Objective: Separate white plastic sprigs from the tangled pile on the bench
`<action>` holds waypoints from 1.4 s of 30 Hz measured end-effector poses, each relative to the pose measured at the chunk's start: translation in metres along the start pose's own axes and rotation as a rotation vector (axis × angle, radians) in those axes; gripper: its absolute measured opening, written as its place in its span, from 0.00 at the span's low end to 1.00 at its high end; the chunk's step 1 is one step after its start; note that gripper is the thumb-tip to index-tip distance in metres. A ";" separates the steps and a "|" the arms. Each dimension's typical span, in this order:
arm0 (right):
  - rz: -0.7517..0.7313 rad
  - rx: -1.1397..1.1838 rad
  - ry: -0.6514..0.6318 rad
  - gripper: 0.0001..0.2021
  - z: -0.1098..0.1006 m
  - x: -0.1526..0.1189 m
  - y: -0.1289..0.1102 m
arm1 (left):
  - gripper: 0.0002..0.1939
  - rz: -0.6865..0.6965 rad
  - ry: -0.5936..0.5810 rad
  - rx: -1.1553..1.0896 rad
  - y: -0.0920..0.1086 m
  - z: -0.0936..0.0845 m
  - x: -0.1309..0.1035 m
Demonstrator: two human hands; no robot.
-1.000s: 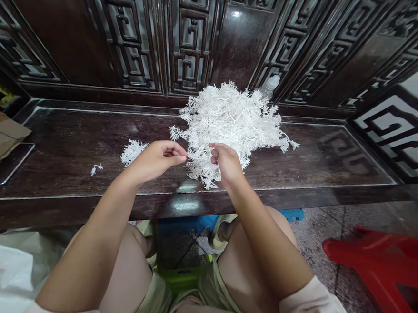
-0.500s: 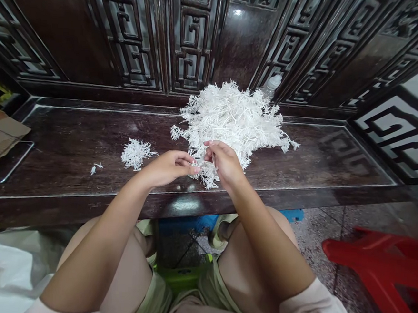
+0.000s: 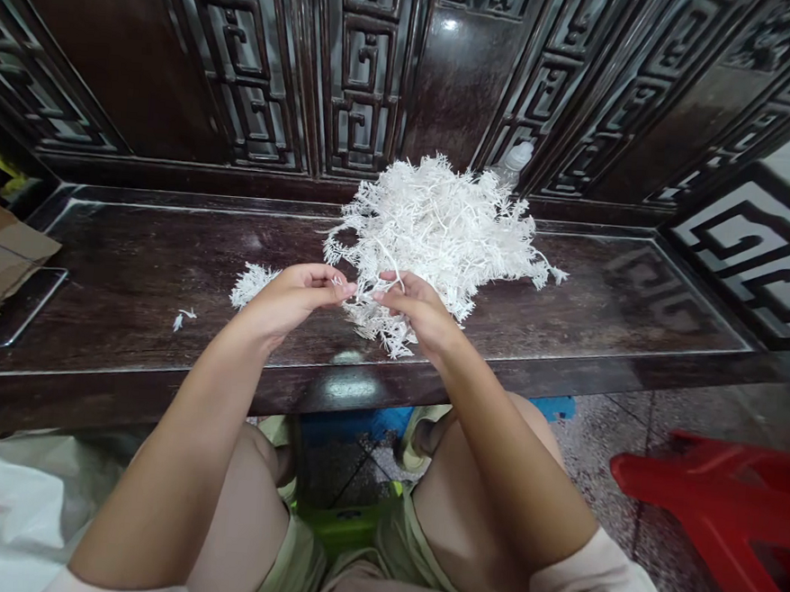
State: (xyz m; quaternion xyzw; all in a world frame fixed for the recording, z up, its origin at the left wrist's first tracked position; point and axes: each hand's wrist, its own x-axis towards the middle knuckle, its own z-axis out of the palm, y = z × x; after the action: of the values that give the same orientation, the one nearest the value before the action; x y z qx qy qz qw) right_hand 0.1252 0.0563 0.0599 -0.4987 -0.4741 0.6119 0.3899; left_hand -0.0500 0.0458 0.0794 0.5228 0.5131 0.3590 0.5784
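A large heap of white branched plastic sprigs [image 3: 441, 214] lies on the dark wooden bench [image 3: 135, 233]. In front of it, my right hand [image 3: 421, 311] pinches one white sprig [image 3: 396, 274], whose thin stem curves up above the fingers. Close by on the left, my left hand [image 3: 296, 298] has thumb and fingertips pressed together, with a bit of white sprig showing between them. The two sets of fingertips are only a little apart. A smaller pile of white pieces [image 3: 251, 283] sits behind my left hand, partly covered by it.
Two or so loose white bits [image 3: 180, 319] lie farther left, near a cardboard box [image 3: 5, 260] and a metal wire frame [image 3: 35, 311]. A clear bottle [image 3: 514, 160] stands behind the heap. A red plastic stool [image 3: 712, 499] is at the right, a white bag [image 3: 8, 503] at lower left.
My left hand has shifted left and up, from open fingers to a pinch, and now covers part of the small pile. The right hand has turned slightly, with a white stem showing above it.
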 end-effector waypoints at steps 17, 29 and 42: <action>-0.074 0.027 -0.121 0.11 0.010 -0.004 0.003 | 0.09 -0.040 0.103 -0.302 -0.001 -0.003 0.003; -0.034 -0.080 -0.095 0.08 0.008 -0.005 0.003 | 0.17 0.124 -0.045 0.302 0.000 0.009 -0.001; -0.095 -0.111 -0.182 0.12 0.006 -0.004 0.008 | 0.09 0.095 0.004 0.240 -0.005 0.012 0.002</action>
State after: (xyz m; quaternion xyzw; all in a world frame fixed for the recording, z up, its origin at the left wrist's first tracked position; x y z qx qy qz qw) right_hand 0.1205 0.0490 0.0531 -0.4388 -0.5638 0.6085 0.3456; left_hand -0.0390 0.0441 0.0728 0.6112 0.5283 0.3229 0.4930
